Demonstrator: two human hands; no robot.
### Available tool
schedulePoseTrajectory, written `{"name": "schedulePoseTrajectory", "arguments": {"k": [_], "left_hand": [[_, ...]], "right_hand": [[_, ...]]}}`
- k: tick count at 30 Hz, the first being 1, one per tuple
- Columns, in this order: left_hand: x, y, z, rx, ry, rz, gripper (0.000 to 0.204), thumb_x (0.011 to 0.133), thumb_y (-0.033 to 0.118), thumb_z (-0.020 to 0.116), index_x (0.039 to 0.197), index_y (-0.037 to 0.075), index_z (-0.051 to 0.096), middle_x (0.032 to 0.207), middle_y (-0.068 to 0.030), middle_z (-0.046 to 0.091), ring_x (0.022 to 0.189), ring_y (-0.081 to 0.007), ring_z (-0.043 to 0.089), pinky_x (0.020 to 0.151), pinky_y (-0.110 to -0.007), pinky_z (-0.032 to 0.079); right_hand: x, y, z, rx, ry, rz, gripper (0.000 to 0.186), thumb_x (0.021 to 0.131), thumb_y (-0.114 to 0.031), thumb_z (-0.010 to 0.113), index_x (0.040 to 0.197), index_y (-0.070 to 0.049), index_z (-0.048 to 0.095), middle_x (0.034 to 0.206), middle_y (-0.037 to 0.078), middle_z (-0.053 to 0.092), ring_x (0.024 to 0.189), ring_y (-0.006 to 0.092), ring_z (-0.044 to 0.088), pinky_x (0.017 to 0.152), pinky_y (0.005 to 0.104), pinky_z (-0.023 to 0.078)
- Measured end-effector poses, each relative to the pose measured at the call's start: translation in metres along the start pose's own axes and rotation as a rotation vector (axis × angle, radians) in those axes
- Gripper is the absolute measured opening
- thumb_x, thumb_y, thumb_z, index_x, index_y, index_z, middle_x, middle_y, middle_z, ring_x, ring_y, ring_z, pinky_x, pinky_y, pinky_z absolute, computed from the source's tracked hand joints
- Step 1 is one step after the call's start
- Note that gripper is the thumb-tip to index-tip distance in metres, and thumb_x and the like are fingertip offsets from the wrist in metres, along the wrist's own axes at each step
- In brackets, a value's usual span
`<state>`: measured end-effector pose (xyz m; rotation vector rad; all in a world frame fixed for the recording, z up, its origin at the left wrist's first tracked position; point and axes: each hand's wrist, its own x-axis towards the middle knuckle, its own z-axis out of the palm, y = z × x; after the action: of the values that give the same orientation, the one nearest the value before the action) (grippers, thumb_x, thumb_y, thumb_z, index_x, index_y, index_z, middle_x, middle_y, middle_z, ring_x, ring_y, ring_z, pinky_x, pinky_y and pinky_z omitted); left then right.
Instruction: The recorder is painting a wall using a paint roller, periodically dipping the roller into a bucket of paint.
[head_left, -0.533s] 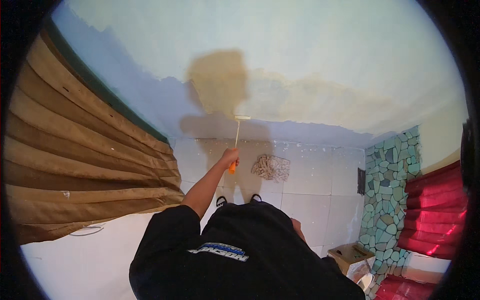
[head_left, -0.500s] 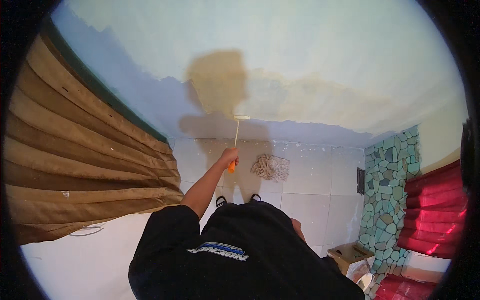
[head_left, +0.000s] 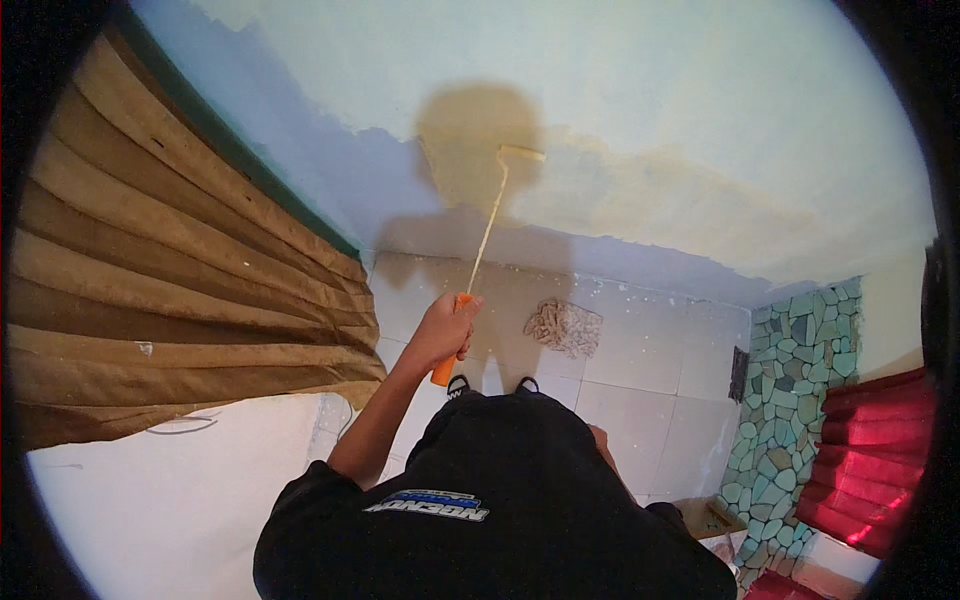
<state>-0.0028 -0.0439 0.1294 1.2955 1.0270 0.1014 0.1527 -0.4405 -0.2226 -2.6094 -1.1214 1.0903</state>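
My left hand (head_left: 447, 330) is wrapped round the orange handle of a paint roller (head_left: 488, 232). Its long thin rod runs up and away to a narrow roller head lying at the wall (head_left: 700, 120), within the yellowish painted patch. Below that patch a lavender strip of wall shows, and my shadow falls across both. Beside my torso, only a small part of my right hand or forearm (head_left: 600, 440) shows; its fingers are hidden by my black shirt (head_left: 500, 550).
A crumpled patterned rag (head_left: 565, 328) lies on the tiled floor (head_left: 635, 360) ahead of my feet. Brown curtains (head_left: 200, 280) hang at the left. To the right are a green stone-clad wall section (head_left: 795, 370), a red curtain (head_left: 870, 460) and a cardboard box (head_left: 712, 518).
The roller head has moved up the wall and slightly right, from the paint's lower edge into the yellowish patch. My left hand has shifted a little left and closer to me.
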Motion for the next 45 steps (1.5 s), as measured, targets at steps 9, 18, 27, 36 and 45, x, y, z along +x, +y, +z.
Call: {"name": "schedulePoseTrajectory", "arguments": {"k": [9,18,27,36,45], "left_hand": [[0.049,-0.036,-0.001,-0.009,0.011,-0.062,0.027,0.083,0.030,0.049,0.081,0.004,0.042,0.055,-0.0009,0.042,0.039,-0.0090,0.041,0.034,-0.024,0.035],[0.189,-0.122,0.005,-0.071,0.006,-0.187,0.027,0.080,0.028,0.052,0.079,0.002,0.045,0.053,-0.0058,0.044,0.040,-0.0146,0.044,0.036,-0.029,0.039],[0.194,-0.117,0.001,-0.109,0.018,-0.179,0.030,0.081,0.029,0.051,0.074,0.000,0.048,0.053,-0.0070,0.046,0.040,-0.0159,0.046,0.037,-0.029,0.041],[0.049,-0.029,-0.004,-0.017,0.019,-0.061,0.028,0.083,0.031,0.050,0.084,0.004,0.043,0.056,-0.0012,0.043,0.040,-0.0089,0.042,0.036,-0.025,0.038],[0.007,0.002,-0.008,-0.020,0.016,-0.021,0.033,0.083,0.030,0.049,0.092,0.000,0.041,0.056,-0.0024,0.043,0.040,-0.0102,0.043,0.036,-0.026,0.039]], "right_hand": [[0.006,-0.007,-0.010,0.115,0.129,-0.022,0.027,0.068,-0.022,0.056,0.092,-0.012,0.061,0.089,0.013,0.060,0.084,0.0278,0.057,0.073,0.0360,0.044],[-0.039,-0.002,-0.009,0.009,0.008,0.081,0.025,0.073,-0.029,0.045,0.082,-0.010,0.059,0.080,0.014,0.060,0.080,0.0309,0.057,0.066,0.0419,0.044],[-0.049,0.000,-0.005,0.030,-0.039,0.146,0.028,0.075,-0.032,0.044,0.085,-0.012,0.059,0.079,0.013,0.061,0.079,0.0315,0.058,0.066,0.0419,0.044],[-0.020,-0.014,-0.005,0.108,0.060,0.039,0.034,0.073,-0.037,0.043,0.089,-0.012,0.061,0.084,0.015,0.060,0.081,0.0310,0.057,0.069,0.0400,0.045],[-0.013,-0.028,-0.018,0.148,0.085,0.131,0.022,0.069,-0.023,0.055,0.088,-0.014,0.062,0.086,0.013,0.060,0.083,0.0285,0.057,0.072,0.0371,0.044]]}}
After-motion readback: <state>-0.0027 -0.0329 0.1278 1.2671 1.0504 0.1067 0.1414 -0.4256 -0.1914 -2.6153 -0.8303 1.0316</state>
